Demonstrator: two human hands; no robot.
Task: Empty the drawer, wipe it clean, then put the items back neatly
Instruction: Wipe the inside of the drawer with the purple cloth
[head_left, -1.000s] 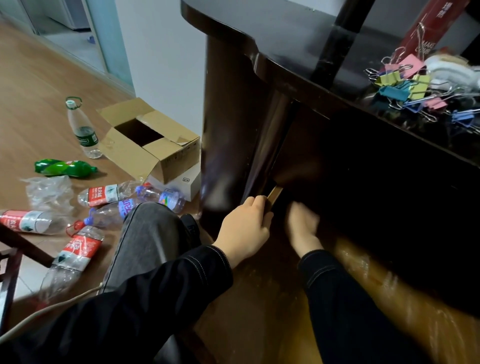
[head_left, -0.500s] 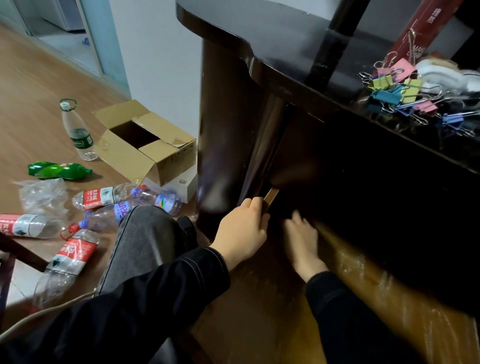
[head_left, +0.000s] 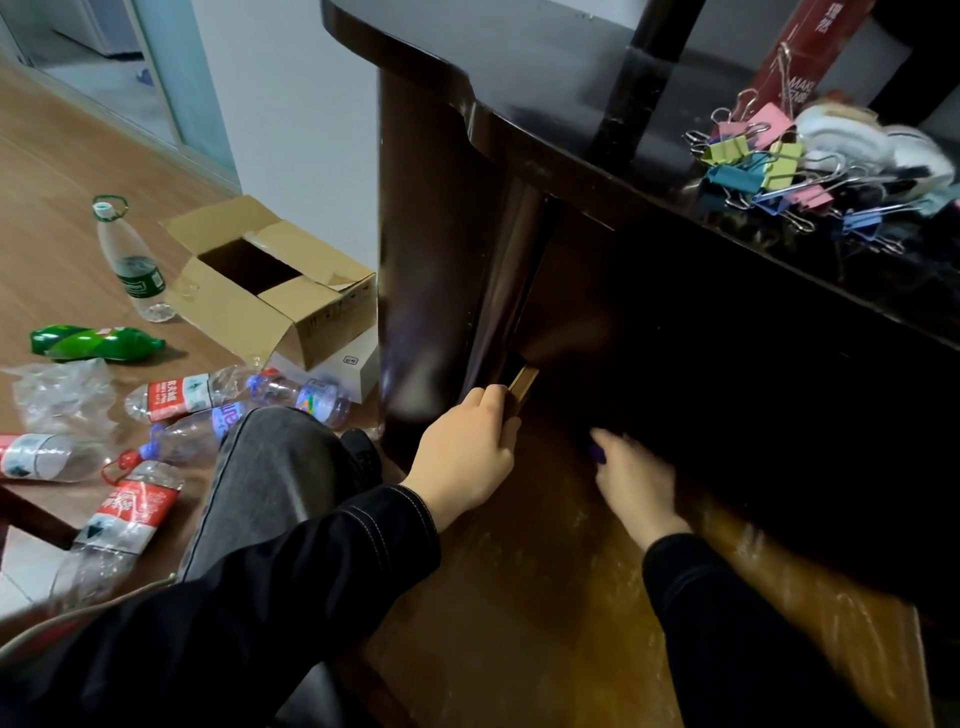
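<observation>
Head view: my left grip (head_left: 467, 452) is clenched on the left wall of the open amber wooden drawer (head_left: 545, 571). My right grip (head_left: 634, 478), the nearer one, is blurred, its fingertips at a small purple object (head_left: 597, 453) inside the drawer. Grasping it? I cannot tell.

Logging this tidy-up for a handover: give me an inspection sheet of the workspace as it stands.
Surface: dark, glossy desk top.
Job's things: drawer pulled out, its visible wooden bottom bare and scuffed; clips and cloth on the desk.
Clutter: bottles, open carton and plastic bag on the floor.
Hands: left hand grips the drawer's side; right hand inside, blurred, purple thing at its fingertips.
Cables: pale cord beside the leg.
Surroundings: wooden floor, white wall, glass door.
</observation>
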